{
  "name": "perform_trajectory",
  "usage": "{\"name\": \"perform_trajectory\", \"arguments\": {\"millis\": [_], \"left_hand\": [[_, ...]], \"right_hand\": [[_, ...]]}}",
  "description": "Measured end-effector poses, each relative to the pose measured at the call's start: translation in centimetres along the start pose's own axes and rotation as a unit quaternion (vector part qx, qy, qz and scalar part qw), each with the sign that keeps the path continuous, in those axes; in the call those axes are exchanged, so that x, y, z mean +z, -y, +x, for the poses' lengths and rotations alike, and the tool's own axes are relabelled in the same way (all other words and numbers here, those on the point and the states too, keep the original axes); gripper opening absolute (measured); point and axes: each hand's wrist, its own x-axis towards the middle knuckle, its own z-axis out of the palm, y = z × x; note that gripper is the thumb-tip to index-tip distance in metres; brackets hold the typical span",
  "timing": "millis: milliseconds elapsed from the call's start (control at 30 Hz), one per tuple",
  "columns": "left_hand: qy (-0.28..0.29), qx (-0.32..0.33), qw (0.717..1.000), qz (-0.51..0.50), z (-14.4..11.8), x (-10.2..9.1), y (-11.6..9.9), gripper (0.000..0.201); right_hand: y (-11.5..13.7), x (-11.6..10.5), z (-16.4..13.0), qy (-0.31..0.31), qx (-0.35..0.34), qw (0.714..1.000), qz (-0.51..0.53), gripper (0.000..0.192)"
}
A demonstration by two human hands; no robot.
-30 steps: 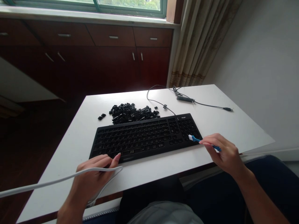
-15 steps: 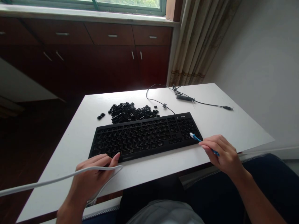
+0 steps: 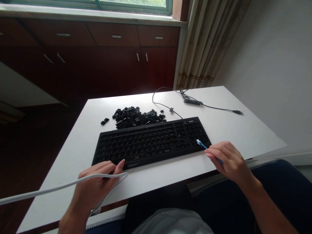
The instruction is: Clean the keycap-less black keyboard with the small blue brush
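Observation:
A black keyboard with its keycaps off lies across the table. My left hand grips its near left corner, with the thumb on the front edge and the fingertips partly hidden. In my right hand is a blue toothbrush, pinched by its handle. Its white bristles are over the number pad at the keyboard's right end; whether they touch is too small to tell. Behind the keyboard is a heap of loose black keycaps, with a few lying apart on the left.
The white table also carries a black cable with a USB plug and a tied bundle near the far edge. A white cord passes in front of my left hand. Dark red cabinets and a curtain stand beyond.
My right hand and the toothbrush have shifted slightly left over the number pad. The left hand stays on the keyboard corner.

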Motion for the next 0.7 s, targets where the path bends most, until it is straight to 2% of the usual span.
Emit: {"name": "perform_trajectory", "arguments": {"millis": [167,267,367,500,567,700], "left_hand": [[0.0,-0.001,1.0,0.001,0.0,-0.1,0.0,0.039],[0.002,0.001,1.0,0.003,0.0,-0.1,0.0,0.039],[-0.001,0.003,1.0,0.004,0.1,0.0,0.0,0.039],[-0.002,0.005,1.0,0.003,0.3,-0.1,-0.2,0.04],[-0.004,0.004,1.0,0.002,0.3,-0.1,-0.2,0.04],[-0.005,0.006,1.0,0.001,0.2,-0.1,-0.1,0.039]], "right_hand": [[0.4,0.1,0.0,-0.063,0.058,0.996,0.038,0.031],[0.5,0.2,0.0,-0.063,0.065,0.995,0.045,0.031],[0.3,0.1,0.1,-0.068,0.063,0.995,0.028,0.029],[-0.3,-0.5,0.4,-0.119,0.103,0.987,-0.017,0.021],[-0.9,-0.8,0.7,-0.101,0.104,0.989,-0.009,0.025],[-2.2,-0.9,1.5,0.043,0.071,0.996,0.024,0.038]]}}
